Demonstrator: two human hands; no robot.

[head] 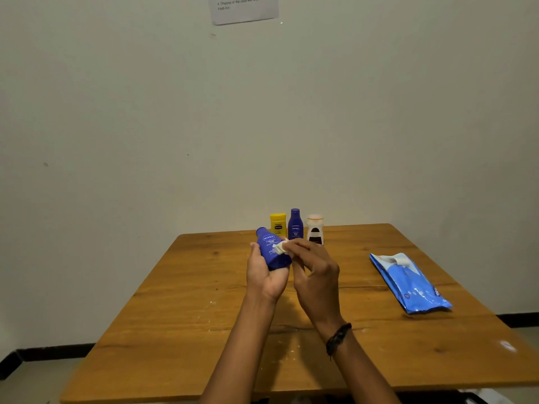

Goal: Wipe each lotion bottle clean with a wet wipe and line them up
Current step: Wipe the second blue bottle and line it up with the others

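My left hand [264, 272] grips a dark blue lotion bottle [271, 249] by its base, tilted with the cap pointing up and left, above the middle of the wooden table [204, 316]. My right hand [313, 272] pinches a small folded white wet wipe [281, 246] against the bottle's front label. Three bottles stand upright in a row at the table's far edge: a yellow one [278, 223], a taller dark blue one [295, 224], and a white one with a dark label [315, 230].
A blue pack of wet wipes [409, 282] lies flat on the right side of the table. A plain wall rises right behind the table, with a printed sheet [243, 8] taped high up. A black bracelet circles my right wrist.
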